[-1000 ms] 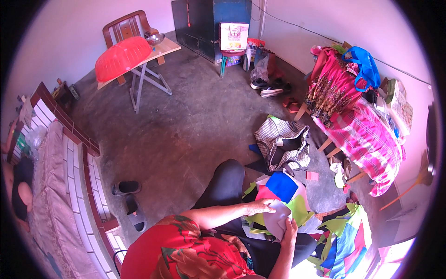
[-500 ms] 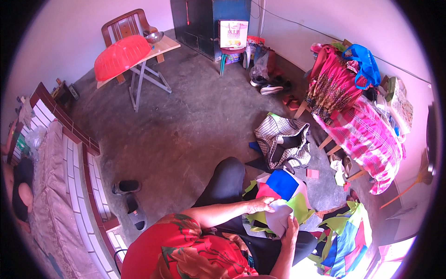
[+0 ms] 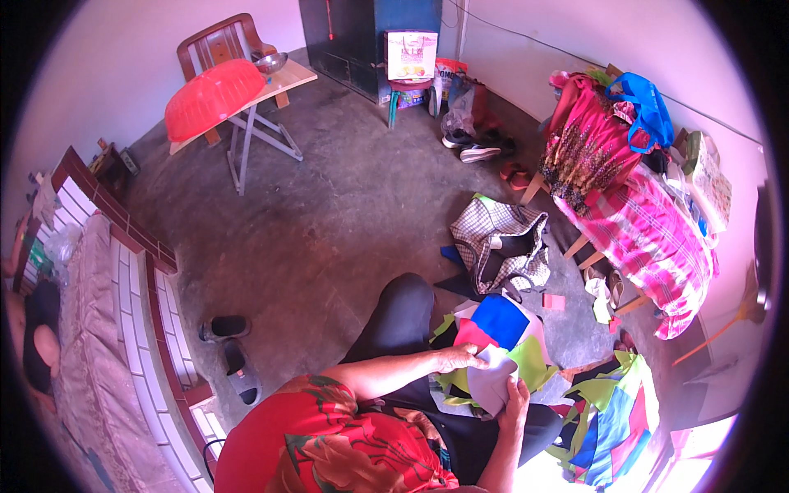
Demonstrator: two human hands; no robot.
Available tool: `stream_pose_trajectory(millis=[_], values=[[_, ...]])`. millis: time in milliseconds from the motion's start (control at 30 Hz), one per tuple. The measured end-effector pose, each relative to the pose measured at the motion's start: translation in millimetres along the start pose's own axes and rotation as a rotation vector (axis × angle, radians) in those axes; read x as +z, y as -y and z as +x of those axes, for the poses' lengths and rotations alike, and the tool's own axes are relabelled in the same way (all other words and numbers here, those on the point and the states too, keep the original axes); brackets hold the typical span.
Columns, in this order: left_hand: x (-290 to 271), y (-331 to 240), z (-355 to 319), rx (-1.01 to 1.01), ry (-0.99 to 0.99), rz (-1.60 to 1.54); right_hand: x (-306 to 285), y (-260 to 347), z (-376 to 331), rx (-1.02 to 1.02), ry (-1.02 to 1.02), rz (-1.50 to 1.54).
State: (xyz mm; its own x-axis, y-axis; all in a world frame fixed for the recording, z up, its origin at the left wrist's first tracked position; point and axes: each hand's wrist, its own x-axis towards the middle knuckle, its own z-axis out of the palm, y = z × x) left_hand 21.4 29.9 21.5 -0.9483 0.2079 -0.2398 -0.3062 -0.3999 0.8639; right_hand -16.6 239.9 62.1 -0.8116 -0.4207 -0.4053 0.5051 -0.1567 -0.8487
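Left hand (image 3: 459,358): fingers curled over the upper left edge of a pale sheet (image 3: 491,380), pinching it, thumb side toward the lap.
Right hand (image 3: 518,400): palm against the lower right edge of the same sheet, fingers closed on it from below; the forearm rises from the lower rim of the picture.
Pale sheet: a light grey, curved piece held between both hands over the person's lap, touching the coloured pieces just beyond it.
Coloured pieces (image 3: 501,322): a loose stack just past the grip, away from the body (blue on top, then pink, white and yellow-green), resting on the dark trousers (image 3: 403,316) and the floor.
Checked bag (image 3: 501,246): farther out from the hands, lying open on the concrete floor (image 3: 345,214); its dark inside shows, but what it holds cannot be told.
Scrap heap (image 3: 612,415): to the right of the right hand, green, blue and red offcuts spread on the floor.
Red basin (image 3: 215,97): well apart, far ahead and left of the grip, turned upside down on a folding table (image 3: 283,82), with a small metal bowl (image 3: 269,62) beside it (contents not visible).
Sandals (image 3: 230,349): left of the left forearm, beside the tiled bed edge (image 3: 136,304).
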Motion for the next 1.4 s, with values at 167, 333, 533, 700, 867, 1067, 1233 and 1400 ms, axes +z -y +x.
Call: stream_pose_trajectory(millis=[167,333,533,700,867,1067,1233,1400], values=[[1.2,-3.2,-5.1,0.013,-0.025,-0.096,-2.5,-0.9,-1.1,0.015,0.023,-0.041],[2.5,-14.3,-2.2,-0.029,-0.054,-0.159,0.5,6.8,-4.5,0.049,0.001,-0.169],[-13.9,-18.6,7.2,0.142,-0.142,-0.219,1.7,7.2,-1.0,0.023,-0.054,-0.306],[-28.3,-23.4,6.1,0.199,-0.243,-0.190,1.4,-5.1,4.9,-0.054,-0.236,-0.425],[-32.1,-24.2,15.1,0.233,-0.319,-0.146,-4.4,-10.7,0.6,-0.001,-0.081,-0.381],[-13.7,-46.2,46.7,0.192,-0.197,-0.105,10.8,-10.8,-6.3,-0.050,0.131,-0.677],[23.7,-68.8,99.4,0.144,-0.070,-0.132,12.0,3.9,-8.1,-0.092,0.125,-0.780],[57.4,-86.1,144.4,0.108,0.036,-0.328,8.7,1.8,-9.6,-0.159,0.125,-0.868]])
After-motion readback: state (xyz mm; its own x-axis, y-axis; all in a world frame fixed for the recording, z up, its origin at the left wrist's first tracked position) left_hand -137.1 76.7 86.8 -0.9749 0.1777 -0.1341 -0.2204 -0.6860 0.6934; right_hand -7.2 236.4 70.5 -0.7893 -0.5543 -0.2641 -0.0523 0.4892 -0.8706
